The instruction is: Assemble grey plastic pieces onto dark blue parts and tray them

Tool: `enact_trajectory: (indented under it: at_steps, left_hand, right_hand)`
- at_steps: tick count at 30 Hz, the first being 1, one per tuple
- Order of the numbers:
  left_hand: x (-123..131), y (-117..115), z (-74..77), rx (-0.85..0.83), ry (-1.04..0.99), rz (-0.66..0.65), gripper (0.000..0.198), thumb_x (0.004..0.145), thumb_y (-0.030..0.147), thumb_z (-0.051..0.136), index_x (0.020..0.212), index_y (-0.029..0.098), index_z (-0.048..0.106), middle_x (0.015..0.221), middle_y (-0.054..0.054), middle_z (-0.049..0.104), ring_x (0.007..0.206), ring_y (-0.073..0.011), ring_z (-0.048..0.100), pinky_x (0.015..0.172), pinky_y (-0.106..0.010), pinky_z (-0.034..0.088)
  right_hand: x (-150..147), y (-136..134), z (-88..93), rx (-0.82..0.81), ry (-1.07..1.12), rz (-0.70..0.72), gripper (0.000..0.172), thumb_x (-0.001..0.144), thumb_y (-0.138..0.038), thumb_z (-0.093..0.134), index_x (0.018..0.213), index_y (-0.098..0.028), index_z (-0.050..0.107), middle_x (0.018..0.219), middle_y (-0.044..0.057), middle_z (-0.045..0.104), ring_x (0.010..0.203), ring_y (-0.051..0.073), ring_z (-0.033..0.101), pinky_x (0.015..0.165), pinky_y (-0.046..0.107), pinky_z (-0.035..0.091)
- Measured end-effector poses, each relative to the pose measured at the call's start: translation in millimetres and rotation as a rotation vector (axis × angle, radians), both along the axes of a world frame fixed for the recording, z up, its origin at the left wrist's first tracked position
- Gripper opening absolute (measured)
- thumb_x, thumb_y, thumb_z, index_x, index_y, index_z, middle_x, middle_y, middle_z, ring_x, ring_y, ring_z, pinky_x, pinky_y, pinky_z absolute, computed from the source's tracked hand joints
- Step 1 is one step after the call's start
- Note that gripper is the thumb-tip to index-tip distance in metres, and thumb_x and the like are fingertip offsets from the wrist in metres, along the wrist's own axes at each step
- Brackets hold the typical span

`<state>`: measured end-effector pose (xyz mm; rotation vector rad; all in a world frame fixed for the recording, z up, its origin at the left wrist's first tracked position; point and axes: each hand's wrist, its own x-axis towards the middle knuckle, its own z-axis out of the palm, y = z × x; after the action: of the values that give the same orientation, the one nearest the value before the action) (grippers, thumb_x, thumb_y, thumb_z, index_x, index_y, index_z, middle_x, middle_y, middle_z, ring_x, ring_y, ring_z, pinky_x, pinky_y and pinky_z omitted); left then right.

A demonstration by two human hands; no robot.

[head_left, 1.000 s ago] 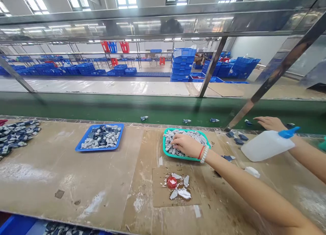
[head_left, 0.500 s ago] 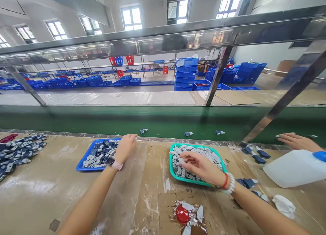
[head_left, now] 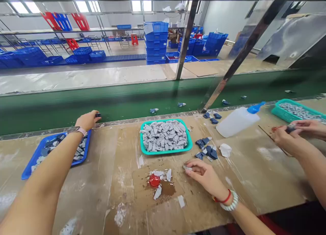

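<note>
My left hand (head_left: 87, 121) is closed at the near edge of the green belt (head_left: 119, 106), its fingertips round a small dark blue part (head_left: 98, 115). Under that forearm is a blue tray (head_left: 43, 141) of mixed dark blue and light grey parts, partly hidden. Low over the cardboard-covered table, my right hand (head_left: 205, 176) pinches a small light grey part (head_left: 187, 168) between thumb and fingers. A teal basket (head_left: 165, 153) heaped with light grey pieces stands beyond it. Left of my right hand, a red round cap or dish (head_left: 154, 180) sits among wet grey pieces.
A white squeeze bottle (head_left: 235, 123) with a blue top lies tilted on the right, near dark blue parts (head_left: 210, 152) and crumpled white paper (head_left: 225, 150). A co-worker's hands (head_left: 292, 135) work by another teal basket (head_left: 285, 114). A metal post (head_left: 216, 94) rises at the belt.
My left hand has closed on a dark blue part at the belt. My right hand has left the teal basket and come nearer with a light grey part. The view has turned down and right.
</note>
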<state>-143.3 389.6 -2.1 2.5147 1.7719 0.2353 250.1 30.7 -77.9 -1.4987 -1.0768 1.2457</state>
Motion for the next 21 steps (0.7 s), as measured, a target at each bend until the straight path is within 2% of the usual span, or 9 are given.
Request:
enact_trajectory:
  at_steps: [4,6,7,10,12,14,17,19,21]
  left_hand:
    - [-4,-64,22.2,0.152,-0.172,-0.027,0.051,0.088,0.049,0.050,0.114,0.005,0.054,0.101,-0.009,0.056,0.102,-0.0253,0.051,0.095,-0.046,0.038]
    - [-5,-109,24.8,0.202,-0.284,-0.063,0.054,0.086,0.055,0.049,0.110,0.007,0.054,0.109,-0.011,0.054,0.109,-0.0256,0.047,0.100,-0.044,0.034]
    - [-4,-134,22.5,0.209,-0.327,-0.078,0.053,0.086,0.057,0.047,0.109,0.009,0.053,0.111,-0.011,0.055,0.109,-0.0248,0.048,0.099,-0.042,0.036]
    - [6,-218,2.8,0.063,-0.608,-0.136,0.041,0.090,0.055,0.040,0.104,0.017,0.047,0.097,-0.007,0.060,0.088,-0.0198,0.058,0.080,-0.032,0.048]
    - [21,-272,-16.0,-0.168,-0.966,-0.146,0.031,0.092,0.051,0.042,0.099,0.021,0.043,0.084,-0.002,0.058,0.071,-0.0161,0.058,0.068,-0.028,0.048]
    - [39,-316,-33.4,-0.364,-1.233,-0.076,0.025,0.093,0.048,0.043,0.096,0.023,0.042,0.078,0.001,0.056,0.063,-0.0134,0.055,0.063,-0.025,0.045]
    - [66,-357,-50.9,-0.488,-1.340,0.049,0.024,0.093,0.048,0.041,0.097,0.024,0.044,0.077,0.001,0.054,0.064,-0.0130,0.052,0.064,-0.025,0.042]
    - [79,-369,-56.3,-0.516,-1.331,0.070,0.026,0.092,0.049,0.045,0.099,0.024,0.046,0.077,0.000,0.053,0.069,-0.0146,0.051,0.069,-0.026,0.041]
    - [91,-373,-56.8,-0.547,-1.305,0.057,0.025,0.091,0.047,0.047,0.101,0.024,0.046,0.078,0.000,0.052,0.074,-0.0158,0.050,0.073,-0.027,0.040]
  right_hand:
    - [5,-13,-0.7,0.080,-0.334,-0.005,0.012,0.085,-0.039,0.061,0.087,-0.031,0.070,0.092,0.010,0.068,0.078,0.025,0.064,0.071,0.046,0.054]
    - [1,-20,4.4,0.120,-0.431,0.022,0.012,0.085,-0.038,0.060,0.088,-0.034,0.071,0.091,0.009,0.069,0.081,0.026,0.064,0.072,0.048,0.053]
    - [-4,-23,7.3,0.142,-0.442,0.047,0.012,0.086,-0.038,0.059,0.090,-0.036,0.071,0.093,0.008,0.070,0.084,0.027,0.065,0.075,0.049,0.053]
    - [-28,-32,12.7,0.215,-0.429,0.156,0.015,0.088,-0.037,0.057,0.096,-0.041,0.069,0.097,0.005,0.071,0.092,0.026,0.066,0.083,0.046,0.053]
    - [-45,-37,11.4,0.270,-0.466,0.217,0.017,0.089,-0.035,0.055,0.097,-0.042,0.069,0.096,0.004,0.072,0.090,0.024,0.066,0.082,0.043,0.054]
    - [-58,-40,6.5,0.334,-0.535,0.251,0.019,0.091,-0.033,0.053,0.096,-0.039,0.071,0.092,0.005,0.071,0.085,0.023,0.066,0.076,0.039,0.055]
    - [-66,-44,-1.8,0.464,-0.600,0.198,0.024,0.092,-0.031,0.049,0.090,-0.029,0.073,0.083,0.007,0.070,0.075,0.021,0.063,0.067,0.038,0.054]
    - [-66,-44,-3.3,0.496,-0.526,0.116,0.023,0.091,-0.031,0.053,0.088,-0.024,0.074,0.081,0.007,0.070,0.073,0.020,0.062,0.065,0.036,0.054]
    - [-65,-42,0.4,0.419,-0.350,0.042,0.019,0.086,-0.035,0.061,0.086,-0.021,0.075,0.080,0.008,0.070,0.072,0.019,0.063,0.063,0.033,0.055]
